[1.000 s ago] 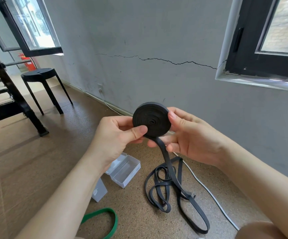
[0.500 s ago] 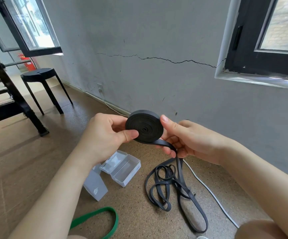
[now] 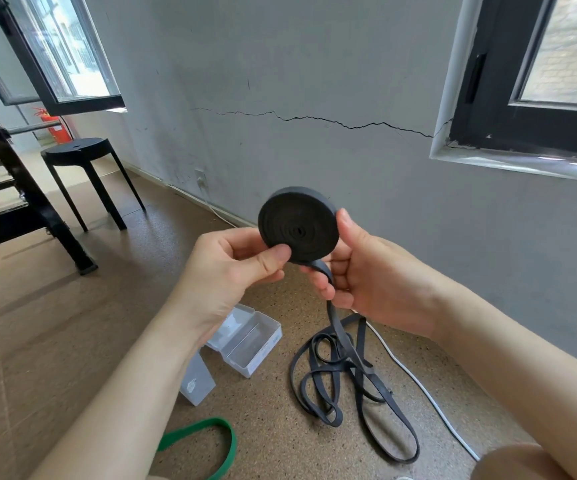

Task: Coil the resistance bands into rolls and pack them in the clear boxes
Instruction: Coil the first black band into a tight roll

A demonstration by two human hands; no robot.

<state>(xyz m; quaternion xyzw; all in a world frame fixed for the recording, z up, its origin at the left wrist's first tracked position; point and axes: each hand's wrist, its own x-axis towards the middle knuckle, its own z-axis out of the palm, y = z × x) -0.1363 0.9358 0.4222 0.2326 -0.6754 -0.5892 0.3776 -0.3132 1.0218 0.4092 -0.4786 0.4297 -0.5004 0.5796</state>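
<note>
I hold a black resistance band, partly wound into a flat roll (image 3: 297, 225), in front of me above the floor. My left hand (image 3: 231, 268) pinches the roll's lower left edge between thumb and fingers. My right hand (image 3: 366, 271) cups the roll's right side, its fingers curled round the strap leaving the roll. The unwound tail (image 3: 346, 372) hangs down and lies in loose loops on the floor. An open clear box (image 3: 250, 341) sits on the floor below my left wrist. A green band (image 3: 211, 441) lies at the bottom, partly behind my left forearm.
A second clear box piece (image 3: 197, 382) stands by my left forearm. A white cable (image 3: 418, 382) runs along the floor by the grey wall. A black stool (image 3: 83, 157) and a black frame (image 3: 27, 199) stand at the left. My knee (image 3: 519, 462) shows at bottom right.
The roll has turned and risen slightly between my hands, and more strap is wound on. My right hand's fingers have shifted lower round the strap. The floor loops have shifted a little.
</note>
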